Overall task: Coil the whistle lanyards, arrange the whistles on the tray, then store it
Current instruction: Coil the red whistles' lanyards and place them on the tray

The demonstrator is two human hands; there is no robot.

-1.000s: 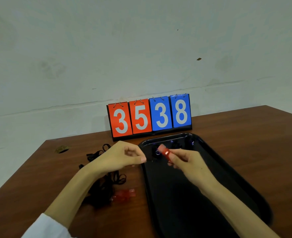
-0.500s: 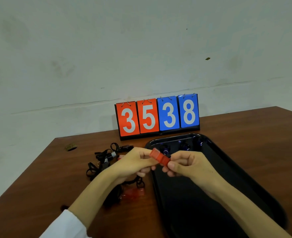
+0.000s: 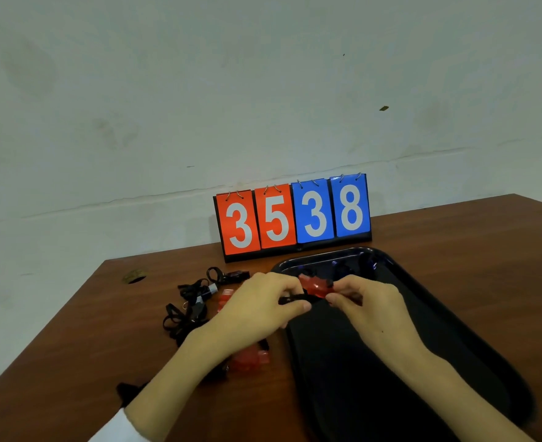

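Note:
A red whistle (image 3: 315, 286) is held above the near-left part of the black tray (image 3: 454, 330). My right hand (image 3: 370, 307) pinches the whistle at its right end. My left hand (image 3: 260, 309) pinches the black lanyard (image 3: 293, 299) that hangs from it. Several dark whistles (image 3: 343, 266) lie at the tray's far end. To the left of the tray, a tangle of black lanyards (image 3: 190, 304) lies on the table with red whistles (image 3: 250, 358) among them, one partly hidden under my left wrist.
A flip scoreboard (image 3: 293, 215) reading 3538 stands behind the tray against the wall. The brown table (image 3: 470, 250) has a cable hole (image 3: 134, 277) at its far left corner. The tray reaches close to the table's near right side.
My hands have come together over the tray's left edge. The left hand now pinches the lanyard under the red whistle, which has turned and lies lower between the hands.

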